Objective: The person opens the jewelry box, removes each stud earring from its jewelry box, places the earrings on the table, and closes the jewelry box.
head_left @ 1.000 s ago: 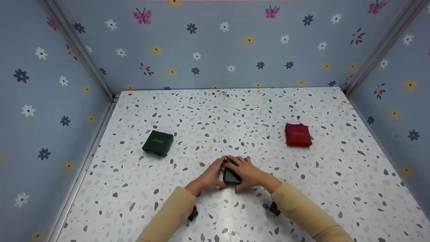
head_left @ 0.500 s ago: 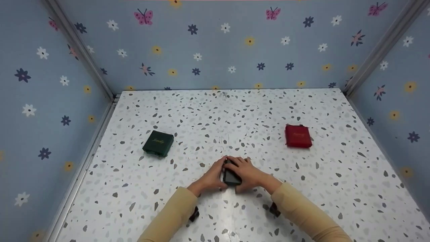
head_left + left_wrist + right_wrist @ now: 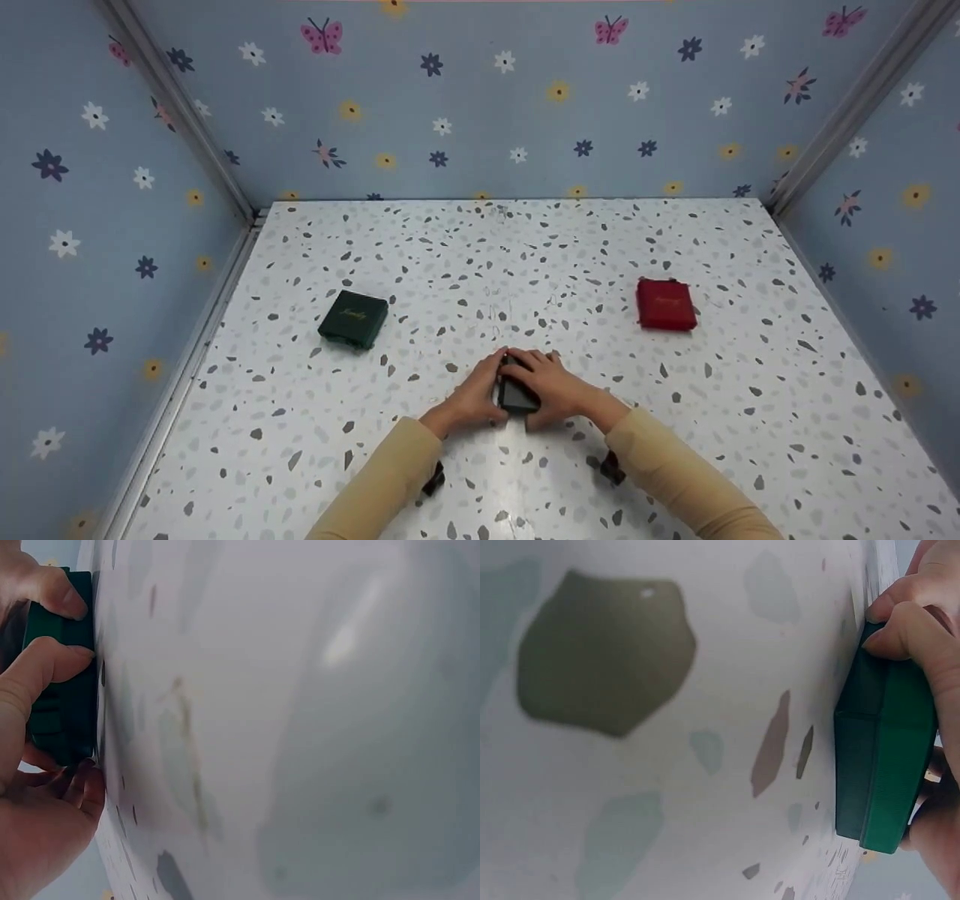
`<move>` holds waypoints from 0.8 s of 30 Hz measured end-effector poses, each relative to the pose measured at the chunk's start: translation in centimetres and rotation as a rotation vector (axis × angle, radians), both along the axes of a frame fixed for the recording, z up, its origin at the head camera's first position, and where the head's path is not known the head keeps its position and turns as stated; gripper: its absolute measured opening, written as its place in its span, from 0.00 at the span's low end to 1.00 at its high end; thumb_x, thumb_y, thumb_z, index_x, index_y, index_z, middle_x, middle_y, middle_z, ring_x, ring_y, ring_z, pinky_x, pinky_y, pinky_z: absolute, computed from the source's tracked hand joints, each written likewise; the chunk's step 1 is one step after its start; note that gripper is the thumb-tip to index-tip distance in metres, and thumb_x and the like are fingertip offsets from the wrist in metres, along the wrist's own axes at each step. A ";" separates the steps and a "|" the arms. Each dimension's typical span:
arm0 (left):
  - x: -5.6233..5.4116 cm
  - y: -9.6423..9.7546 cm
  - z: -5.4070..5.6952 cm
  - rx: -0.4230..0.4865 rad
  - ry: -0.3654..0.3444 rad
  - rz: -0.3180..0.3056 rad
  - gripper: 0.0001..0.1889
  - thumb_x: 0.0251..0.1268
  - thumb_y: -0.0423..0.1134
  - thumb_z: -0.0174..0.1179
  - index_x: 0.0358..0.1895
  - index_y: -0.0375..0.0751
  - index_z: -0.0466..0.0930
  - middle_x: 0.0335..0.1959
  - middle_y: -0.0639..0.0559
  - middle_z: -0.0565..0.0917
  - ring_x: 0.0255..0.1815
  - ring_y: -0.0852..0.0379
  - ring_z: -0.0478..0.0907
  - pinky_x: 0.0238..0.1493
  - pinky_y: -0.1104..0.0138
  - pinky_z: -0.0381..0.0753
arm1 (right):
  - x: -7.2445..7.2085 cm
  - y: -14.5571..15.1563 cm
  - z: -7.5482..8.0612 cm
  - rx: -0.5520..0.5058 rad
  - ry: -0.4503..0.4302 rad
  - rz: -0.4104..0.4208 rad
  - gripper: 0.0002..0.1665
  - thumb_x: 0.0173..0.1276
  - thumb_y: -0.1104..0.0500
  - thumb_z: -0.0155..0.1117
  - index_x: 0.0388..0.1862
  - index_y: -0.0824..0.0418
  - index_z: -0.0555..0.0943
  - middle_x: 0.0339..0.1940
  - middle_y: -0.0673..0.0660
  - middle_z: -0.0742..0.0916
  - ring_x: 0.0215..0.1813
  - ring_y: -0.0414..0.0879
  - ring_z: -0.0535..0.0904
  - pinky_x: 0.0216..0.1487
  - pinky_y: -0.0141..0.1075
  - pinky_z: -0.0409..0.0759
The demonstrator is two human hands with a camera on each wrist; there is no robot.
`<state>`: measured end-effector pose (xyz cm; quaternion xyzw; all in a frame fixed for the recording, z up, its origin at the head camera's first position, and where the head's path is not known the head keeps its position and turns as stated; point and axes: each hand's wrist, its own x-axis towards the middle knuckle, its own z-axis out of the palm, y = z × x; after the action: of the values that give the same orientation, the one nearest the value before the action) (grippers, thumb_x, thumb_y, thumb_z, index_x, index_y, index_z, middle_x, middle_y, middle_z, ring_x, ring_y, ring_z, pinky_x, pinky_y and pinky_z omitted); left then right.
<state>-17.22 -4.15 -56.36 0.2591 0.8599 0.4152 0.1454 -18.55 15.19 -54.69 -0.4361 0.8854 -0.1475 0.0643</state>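
Observation:
A small dark green box (image 3: pixel 517 397) rests on the speckled table in front of me, with a hand on either side. My left hand (image 3: pixel 472 394) holds its left side; in the left wrist view the thumb and fingers curl round the green box (image 3: pixel 67 705). From the right, my right hand (image 3: pixel 556 388) grips the box, fingers over its top. The right wrist view shows two shades on the green box (image 3: pixel 889 765), a darker part against the table and a brighter part along it. Fingers hide much of the top.
To the far left lies a square dark green case (image 3: pixel 354 320) with gold lettering. A square red case (image 3: pixel 666 305) lies to the far right. Flowered blue panels (image 3: pixel 480 97) wall the speckled table (image 3: pixel 480 247) at the back and sides.

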 end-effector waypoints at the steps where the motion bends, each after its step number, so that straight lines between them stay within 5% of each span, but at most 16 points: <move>1: 0.0 0.0 0.0 0.001 0.007 -0.001 0.55 0.37 0.32 0.69 0.67 0.31 0.39 0.67 0.37 0.49 0.66 0.47 0.49 0.61 0.57 0.56 | 0.0 0.0 0.0 -0.003 -0.001 0.000 0.54 0.37 0.45 0.70 0.66 0.49 0.58 0.68 0.57 0.58 0.62 0.50 0.57 0.50 0.51 0.61; 9: -0.1 0.1 -0.2 0.018 0.071 -0.011 0.55 0.34 0.32 0.70 0.66 0.27 0.41 0.66 0.36 0.52 0.65 0.45 0.51 0.61 0.57 0.56 | -0.1 0.2 0.0 -0.032 -0.011 0.023 0.54 0.37 0.45 0.71 0.66 0.51 0.59 0.67 0.58 0.58 0.63 0.49 0.56 0.52 0.48 0.59; 24: -0.4 0.0 -0.4 0.028 0.047 0.016 0.58 0.28 0.29 0.71 0.67 0.30 0.41 0.65 0.37 0.54 0.65 0.47 0.52 0.62 0.58 0.55 | -0.2 0.5 0.0 -0.103 -0.058 0.027 0.52 0.38 0.48 0.70 0.66 0.47 0.60 0.68 0.58 0.57 0.64 0.49 0.55 0.56 0.52 0.56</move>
<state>-17.62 -4.10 -56.74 0.2640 0.8591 0.4222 0.1184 -18.75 15.74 -54.67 -0.4464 0.8683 -0.2049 0.0695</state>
